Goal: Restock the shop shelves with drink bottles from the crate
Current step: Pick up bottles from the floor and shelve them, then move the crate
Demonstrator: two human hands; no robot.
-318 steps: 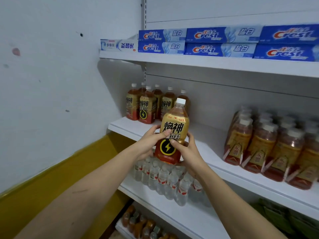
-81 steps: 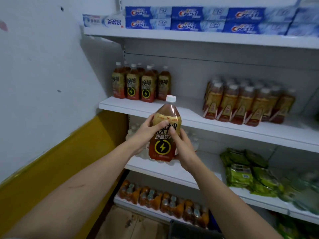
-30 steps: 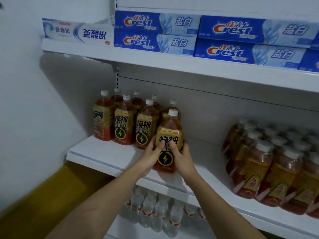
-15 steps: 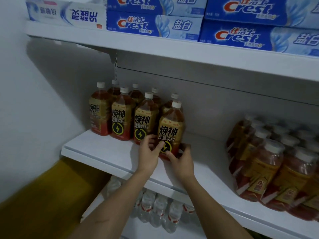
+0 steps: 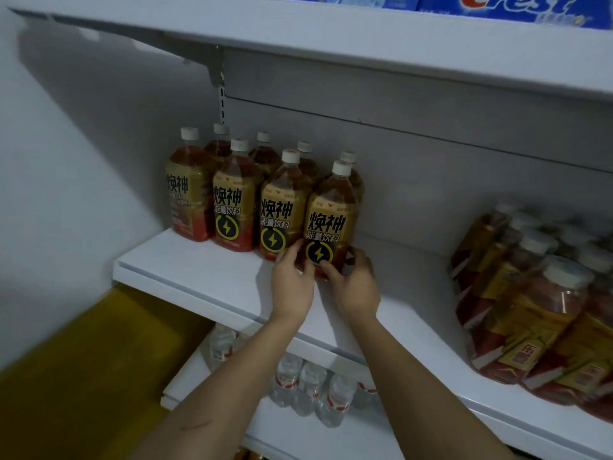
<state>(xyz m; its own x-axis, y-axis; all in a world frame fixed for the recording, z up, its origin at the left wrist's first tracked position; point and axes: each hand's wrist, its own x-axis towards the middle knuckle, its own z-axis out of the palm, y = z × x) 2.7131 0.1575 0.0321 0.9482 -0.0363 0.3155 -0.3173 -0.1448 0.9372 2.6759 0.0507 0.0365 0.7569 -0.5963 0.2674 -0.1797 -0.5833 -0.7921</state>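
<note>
A: Bottle (image 5: pixel 326 224) standing upright on the white shelf (image 5: pixel 205 277), at the right end of the near row — where exactly is it sitting?

B: It is touching the neighbouring bottle on its left, closing a near row of 4 amber bottles (image 5: pixel 238 207) with white caps; about 4 more are showing behind them, against the far panel.

A: Going from the biggest things down, what else is showing?

B: The upper shelf (image 5: pixel 365 38) is running across the top, carrying blue toothpaste boxes (image 5: pixel 510 8). At right, shrink-wrapped tea bottles (image 5: pixel 537 310) are sitting well apart from the row. Below, small water bottles (image 5: pixel 308 386) are crowding the lower shelf.

A: And the hands?

B: Both are reaching in at the bottle's base. The left hand (image 5: pixel 292 283) is curling its fingers round the lower left side, thumb lying on the label near the lightning badge. The right hand (image 5: pixel 356 287) is gripping the lower right side, thumb at the front, fingers wrapping behind.
</note>
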